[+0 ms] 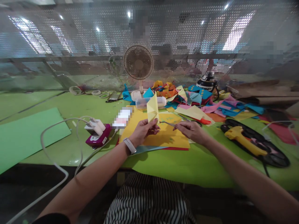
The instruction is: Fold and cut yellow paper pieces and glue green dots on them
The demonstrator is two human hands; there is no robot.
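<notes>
My left hand [145, 132], with a pale watch band at the wrist, pinches a folded pale yellow paper [152, 109] upright. In my right hand [190, 130] are slim metal tweezers [168, 123], their points reaching to the paper's lower right edge by my left fingertips. Whether the tips grip anything is too small to tell. Both hands are above a stack of coloured sheets, topped by a deep yellow sheet [140, 140]. Just behind my right hand, dark-handled scissors [198, 122] lie partly hidden.
A fan [138, 63] and a clear bottle [143, 102] stand or lie behind the stack. Coloured paper scraps [193, 98] are heaped at the back. To the right, a yellow glue gun [247, 143] rests on a black tray [280, 160]. A purple power block [99, 137] with cables sits left, near a phone [122, 117].
</notes>
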